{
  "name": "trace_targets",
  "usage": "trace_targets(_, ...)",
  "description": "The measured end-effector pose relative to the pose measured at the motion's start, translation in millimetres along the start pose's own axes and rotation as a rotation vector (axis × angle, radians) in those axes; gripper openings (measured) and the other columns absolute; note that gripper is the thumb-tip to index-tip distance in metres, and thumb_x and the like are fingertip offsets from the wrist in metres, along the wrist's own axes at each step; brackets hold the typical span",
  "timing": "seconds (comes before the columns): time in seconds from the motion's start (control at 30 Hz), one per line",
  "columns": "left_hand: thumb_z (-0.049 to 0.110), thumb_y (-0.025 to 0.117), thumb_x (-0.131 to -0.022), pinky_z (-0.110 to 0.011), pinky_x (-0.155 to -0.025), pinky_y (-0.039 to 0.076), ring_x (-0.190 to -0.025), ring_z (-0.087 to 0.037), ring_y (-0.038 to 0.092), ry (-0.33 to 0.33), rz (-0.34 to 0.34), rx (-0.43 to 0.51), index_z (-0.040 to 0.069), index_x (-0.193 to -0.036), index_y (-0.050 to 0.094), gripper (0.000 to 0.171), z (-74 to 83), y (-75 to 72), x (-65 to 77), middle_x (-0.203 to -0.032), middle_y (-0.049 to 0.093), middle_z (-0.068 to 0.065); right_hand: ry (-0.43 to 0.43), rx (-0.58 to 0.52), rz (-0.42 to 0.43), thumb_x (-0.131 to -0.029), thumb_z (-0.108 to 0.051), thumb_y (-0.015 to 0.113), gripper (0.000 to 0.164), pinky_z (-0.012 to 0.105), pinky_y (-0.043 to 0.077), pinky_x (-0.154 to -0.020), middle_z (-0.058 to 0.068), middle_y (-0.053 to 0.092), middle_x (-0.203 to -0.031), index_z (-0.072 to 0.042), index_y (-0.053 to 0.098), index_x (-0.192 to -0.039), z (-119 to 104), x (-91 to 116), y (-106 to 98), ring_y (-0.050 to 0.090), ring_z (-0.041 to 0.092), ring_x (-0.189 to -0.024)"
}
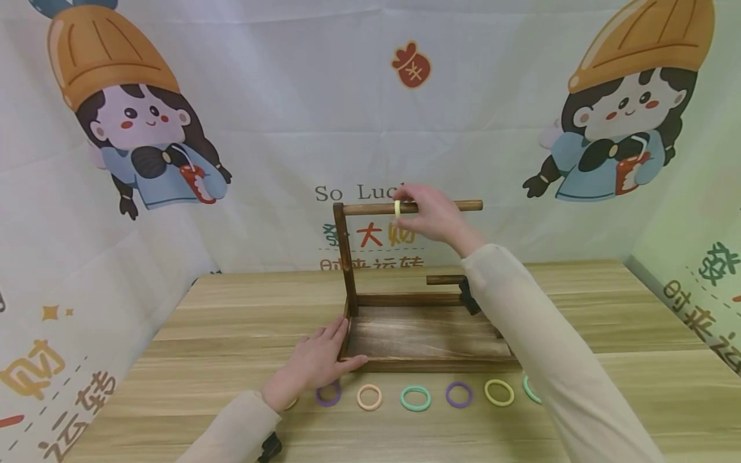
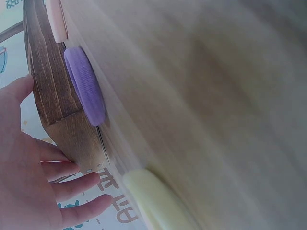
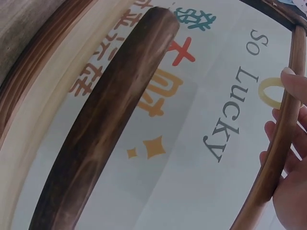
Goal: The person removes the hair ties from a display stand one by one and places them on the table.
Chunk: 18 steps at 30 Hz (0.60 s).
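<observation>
A pale yellow hair tie (image 1: 397, 209) (image 3: 269, 93) hangs round the upper wooden bar (image 1: 370, 209) of a dark brown stand. My right hand (image 1: 431, 212) pinches it between thumb and fingertips, partway along the bar. In the right wrist view that hand (image 3: 292, 143) spans the bar, with the tie at its fingertips. My left hand (image 1: 315, 357) rests on the front left corner of the stand's tray base (image 1: 428, 365), fingers along the side and thumb on the front rim. The left wrist view shows its fingers (image 2: 79, 187) extended against the wood.
A row of hair ties lies before the stand: purple (image 1: 328, 394), peach (image 1: 369, 397), green (image 1: 415, 399), another purple (image 1: 459, 395), yellow (image 1: 499, 393) and more partly covered by my arms. A shorter lower bar (image 1: 444, 280) juts out beside my right sleeve. Printed cloth (image 1: 289, 96) hangs behind the table.
</observation>
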<state>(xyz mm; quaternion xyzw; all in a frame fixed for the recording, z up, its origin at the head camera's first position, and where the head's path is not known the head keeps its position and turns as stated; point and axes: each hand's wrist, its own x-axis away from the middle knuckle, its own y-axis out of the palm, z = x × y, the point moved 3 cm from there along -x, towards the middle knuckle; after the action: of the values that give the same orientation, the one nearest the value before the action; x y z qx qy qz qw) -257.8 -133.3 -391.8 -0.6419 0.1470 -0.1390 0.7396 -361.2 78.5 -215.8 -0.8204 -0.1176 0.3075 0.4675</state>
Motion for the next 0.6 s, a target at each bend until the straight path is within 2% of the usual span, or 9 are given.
trace_targets(0.33,0.066,0.039,-0.08,-0.055,-0.087,0.033,-0.117,-0.039,0.035,0.004,0.0,0.004,-0.002,-0.136,0.03,0.088,-0.3,0.7,0.2,-0.139,0.027,-0.016,-0.021,-0.004,0.016,-0.079,-0.015,0.066,0.04,0.033,0.036,-0.09,0.009,0.056,-0.112,-0.003,0.052,-0.115,3.1,3.3,-3.2,0.051,0.021,-0.103)
trace_targets(0.6,0.066,0.039,-0.08,-0.055,-0.086,0.033,-0.117,-0.039,0.036,0.003,0.007,0.003,-0.002,-0.135,0.031,0.088,-0.3,0.6,0.1,-0.139,0.028,-0.016,-0.104,0.058,0.014,-0.083,-0.017,0.062,0.038,0.037,0.038,-0.087,0.01,0.055,-0.116,-0.005,0.054,-0.118,-0.1,4.8,-3.0,0.051,0.024,-0.102)
